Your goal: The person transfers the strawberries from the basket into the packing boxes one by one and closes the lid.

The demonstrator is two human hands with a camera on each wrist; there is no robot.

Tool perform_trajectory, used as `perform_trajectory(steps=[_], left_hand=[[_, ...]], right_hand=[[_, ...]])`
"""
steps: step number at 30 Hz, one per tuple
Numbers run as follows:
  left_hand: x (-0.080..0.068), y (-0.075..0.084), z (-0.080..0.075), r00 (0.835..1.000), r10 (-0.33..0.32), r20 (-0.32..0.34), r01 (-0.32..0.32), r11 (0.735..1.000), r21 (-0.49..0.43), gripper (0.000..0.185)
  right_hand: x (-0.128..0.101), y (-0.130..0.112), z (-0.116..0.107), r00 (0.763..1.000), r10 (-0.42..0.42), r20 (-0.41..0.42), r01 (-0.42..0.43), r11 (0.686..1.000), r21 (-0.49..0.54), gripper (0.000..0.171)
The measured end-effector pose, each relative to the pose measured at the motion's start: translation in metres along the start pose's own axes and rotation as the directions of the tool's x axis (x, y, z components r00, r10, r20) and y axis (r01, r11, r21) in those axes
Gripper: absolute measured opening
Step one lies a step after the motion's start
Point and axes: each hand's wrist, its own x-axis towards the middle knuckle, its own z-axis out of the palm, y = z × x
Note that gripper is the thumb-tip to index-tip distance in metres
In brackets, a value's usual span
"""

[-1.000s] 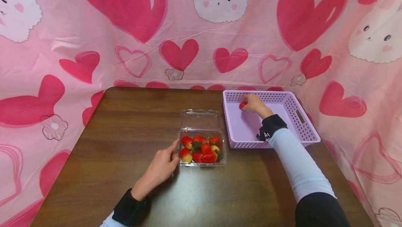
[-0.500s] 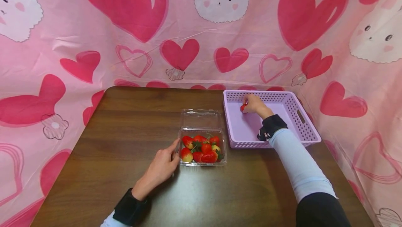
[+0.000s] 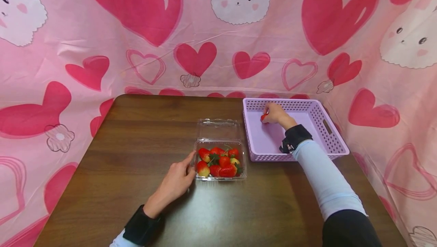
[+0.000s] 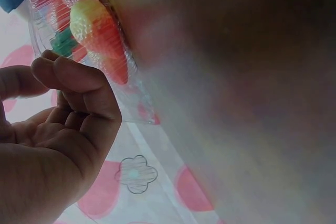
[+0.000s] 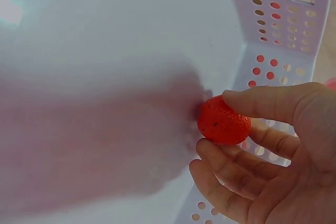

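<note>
A clear plastic clamshell box with its lid folded back holds several strawberries, red with some pale ends and green leaves. At its left side, my left hand touches the wall with the index finger stretched out; the left wrist view shows the other fingers bent beside the box. Inside a lilac basket, my right hand pinches a strawberry between thumb and fingers, low over the floor near the back left corner. Whether that strawberry touches the floor, I cannot tell.
Both things stand on a brown wooden table, the basket just right of the box. The basket has perforated walls and a handle slot. A pink heart-patterned cloth hangs behind and at both sides.
My right hand has lowered the strawberry slightly inside the basket over the last second. The left hand and the box stay where they were.
</note>
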Motion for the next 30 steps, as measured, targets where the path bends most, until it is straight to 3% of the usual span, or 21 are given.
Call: perform_trajectory(steps=[30], left_hand=[[0.002, 0.001, -0.002, 1.0, -0.014, 0.006, 0.014, 1.0, -0.017, 0.063]], right_hand=[[-0.021, -0.028, -0.022, 0.997, -0.074, 0.019, 0.074, 0.997, -0.032, 0.02]])
